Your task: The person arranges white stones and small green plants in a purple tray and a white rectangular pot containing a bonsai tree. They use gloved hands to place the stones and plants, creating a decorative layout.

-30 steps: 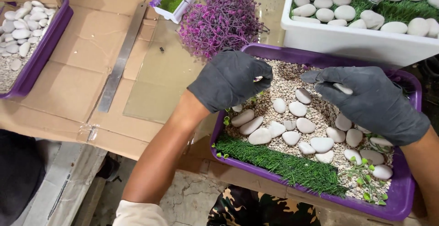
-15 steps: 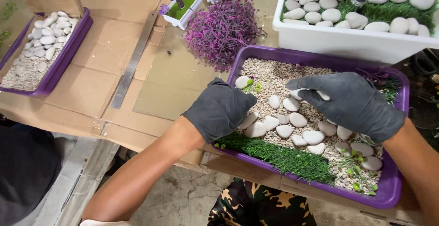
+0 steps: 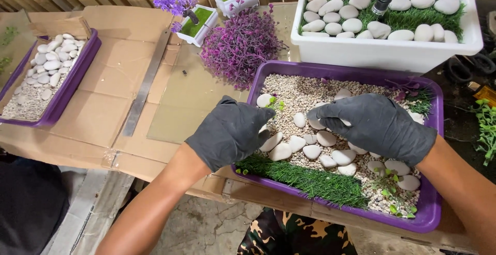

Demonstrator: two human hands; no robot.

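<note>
Pinching white pebbles, each gloved hand (image 3: 232, 131) (image 3: 374, 126) crowds inside the purple tray's (image 3: 289, 72) rim.

The left hand (image 3: 232, 131) covers several white stones (image 3: 305, 146) beneath its palm; the right hand (image 3: 377, 126) hides more, and whether its fingertips pinch one is unclear. Beyond the right hand, the white tub (image 3: 382, 53) is cut off at the top edge.

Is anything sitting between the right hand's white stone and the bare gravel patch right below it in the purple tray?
Nothing visible. The right hand pinches a white stone just above open gravel in the purple tray; other stones lie beside that spot.
</note>
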